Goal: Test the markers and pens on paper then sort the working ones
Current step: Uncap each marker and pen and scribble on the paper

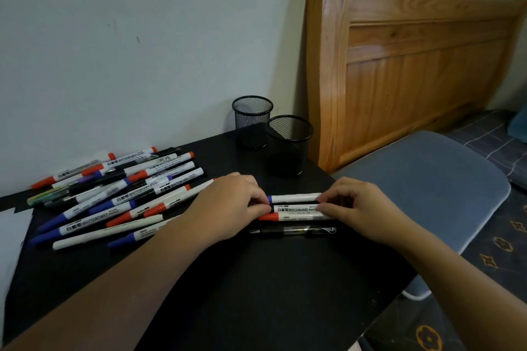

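So right now both my hands are down on the black table, squaring up a little row of markers. Left hand has its fingers curled in, fingertips pinching the cap ends of the row; right hand does the same at the other end, fingers bent and pressing the barrels together. Looks like three whiteboard markers side by side, touching: a blue-capped one at the back, one I can't tell the cap colour of in the middle, a red-capped one nearest me. My guess is I'm holding them from both ends so they line up flush as a sorted batch.

Both forearms come in low, left one stretched long across the table, wrists resting or nearly resting on the surface.

Just in front of the row lies a clear pen, parallel, not touched by either hand as far as I can see.

Off to the left is the loose pile, crisscrossed, probably not sorted yet. White paper pokes in at the far left edge. Two mesh cups stand behind, near the corner, seemingly with nothing in them, presumably where the working ones go.
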